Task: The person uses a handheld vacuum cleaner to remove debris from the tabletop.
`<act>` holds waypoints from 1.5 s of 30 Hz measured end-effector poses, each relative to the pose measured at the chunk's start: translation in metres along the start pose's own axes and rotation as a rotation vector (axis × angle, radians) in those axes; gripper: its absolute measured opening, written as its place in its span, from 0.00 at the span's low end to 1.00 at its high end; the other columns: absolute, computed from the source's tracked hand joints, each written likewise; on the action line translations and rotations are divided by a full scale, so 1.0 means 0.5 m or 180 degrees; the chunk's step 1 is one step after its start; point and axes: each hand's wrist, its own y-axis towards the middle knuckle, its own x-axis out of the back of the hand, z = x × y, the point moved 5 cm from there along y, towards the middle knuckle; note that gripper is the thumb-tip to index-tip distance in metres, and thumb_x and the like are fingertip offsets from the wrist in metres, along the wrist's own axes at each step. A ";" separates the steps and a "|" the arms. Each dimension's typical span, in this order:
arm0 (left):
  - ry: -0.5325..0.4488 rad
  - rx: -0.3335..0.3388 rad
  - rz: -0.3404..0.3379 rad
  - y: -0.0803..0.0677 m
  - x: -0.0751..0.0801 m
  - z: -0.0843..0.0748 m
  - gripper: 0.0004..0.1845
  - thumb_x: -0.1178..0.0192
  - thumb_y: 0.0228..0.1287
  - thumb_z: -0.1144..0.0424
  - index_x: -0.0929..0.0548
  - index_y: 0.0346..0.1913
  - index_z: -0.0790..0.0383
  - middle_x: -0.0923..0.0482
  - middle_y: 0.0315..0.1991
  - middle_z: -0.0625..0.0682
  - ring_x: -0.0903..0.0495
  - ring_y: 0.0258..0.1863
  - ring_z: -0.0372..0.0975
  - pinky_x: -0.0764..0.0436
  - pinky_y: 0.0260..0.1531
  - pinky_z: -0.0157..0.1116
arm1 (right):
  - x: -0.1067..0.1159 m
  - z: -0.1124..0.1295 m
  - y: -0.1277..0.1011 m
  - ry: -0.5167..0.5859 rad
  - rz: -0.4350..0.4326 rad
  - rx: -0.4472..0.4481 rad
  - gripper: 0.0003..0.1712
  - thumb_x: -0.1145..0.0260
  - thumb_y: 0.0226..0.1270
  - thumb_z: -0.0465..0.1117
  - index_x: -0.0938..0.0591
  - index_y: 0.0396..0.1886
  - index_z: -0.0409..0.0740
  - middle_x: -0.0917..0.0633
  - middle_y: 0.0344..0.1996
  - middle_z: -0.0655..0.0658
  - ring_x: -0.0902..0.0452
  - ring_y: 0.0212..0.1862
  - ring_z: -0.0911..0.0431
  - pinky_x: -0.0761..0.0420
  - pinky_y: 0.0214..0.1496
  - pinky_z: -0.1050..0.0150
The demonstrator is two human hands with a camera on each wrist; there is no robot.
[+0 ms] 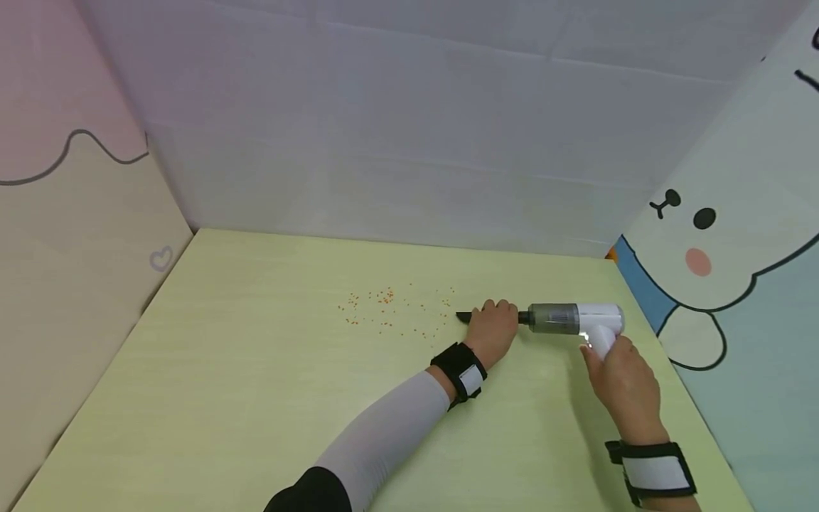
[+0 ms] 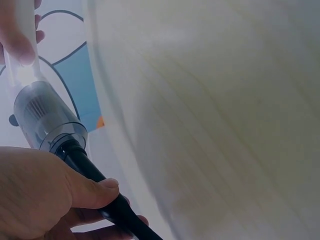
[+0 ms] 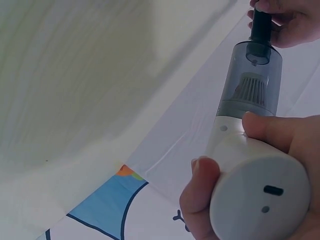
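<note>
Nearest, right hand (image 1: 623, 384) wraps the white handle of the handheld vacuum (image 1: 572, 320), held just above the tabletop (image 1: 224, 398). Left hand (image 1: 493, 331) pinches its black nozzle (image 1: 465, 316). Likely light, rigid, smooth plastic; handle is the sound hold. Beyond: orange crumbs (image 1: 384, 309)

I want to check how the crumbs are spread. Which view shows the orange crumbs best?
The head view: the orange crumbs lie scattered on the yellow table, just beyond the black nozzle held by the left hand. Both wrist views show only the handheld vacuum, hands and blurred table; no crumbs appear.
</note>
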 end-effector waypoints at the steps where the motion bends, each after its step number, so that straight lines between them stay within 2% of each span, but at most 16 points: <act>1: -0.0005 -0.0003 -0.0017 0.000 0.001 0.000 0.11 0.46 0.79 0.57 0.17 0.54 0.54 0.17 0.46 0.47 0.17 0.44 0.40 0.14 0.43 0.38 | -0.001 -0.001 0.000 -0.0003 0.0006 -0.0005 0.33 0.35 0.73 0.47 0.34 0.49 0.16 0.24 0.33 0.21 0.22 0.27 0.36 0.22 0.20 0.48; 8: 0.0042 -0.0010 -0.0093 -0.002 0.003 0.000 0.11 0.45 0.79 0.56 0.16 0.54 0.54 0.17 0.45 0.46 0.17 0.42 0.39 0.14 0.40 0.37 | -0.005 -0.003 0.002 -0.0019 -0.0032 0.0043 0.32 0.35 0.73 0.46 0.34 0.48 0.16 0.24 0.32 0.22 0.22 0.26 0.37 0.22 0.20 0.48; 17: -0.0021 0.0014 0.0014 0.003 0.003 0.001 0.13 0.45 0.79 0.56 0.17 0.56 0.54 0.17 0.48 0.47 0.17 0.45 0.40 0.14 0.44 0.38 | -0.007 -0.004 0.007 0.0005 0.0020 -0.0061 0.33 0.36 0.74 0.47 0.34 0.50 0.16 0.24 0.34 0.22 0.22 0.27 0.36 0.22 0.20 0.49; 30: 0.0044 0.0065 0.0004 0.030 -0.028 0.008 0.13 0.46 0.79 0.55 0.17 0.57 0.53 0.17 0.49 0.46 0.17 0.46 0.40 0.15 0.45 0.37 | -0.014 0.003 0.021 0.0027 0.0014 -0.0124 0.33 0.37 0.75 0.47 0.34 0.51 0.16 0.25 0.35 0.22 0.22 0.28 0.36 0.22 0.21 0.49; 37: 0.0012 0.0088 0.0131 0.043 -0.034 0.014 0.14 0.48 0.80 0.56 0.19 0.59 0.54 0.18 0.51 0.47 0.18 0.50 0.41 0.16 0.49 0.38 | -0.013 0.007 0.028 0.0016 -0.0066 -0.0057 0.32 0.36 0.75 0.47 0.33 0.48 0.16 0.25 0.32 0.24 0.23 0.26 0.38 0.25 0.18 0.51; 45: 0.0040 0.0099 0.0042 0.046 -0.038 0.016 0.14 0.48 0.80 0.56 0.19 0.60 0.54 0.18 0.53 0.47 0.18 0.51 0.42 0.16 0.51 0.39 | -0.010 0.010 0.031 0.0016 -0.0141 0.0039 0.31 0.36 0.74 0.46 0.33 0.46 0.16 0.25 0.30 0.24 0.23 0.25 0.38 0.25 0.18 0.50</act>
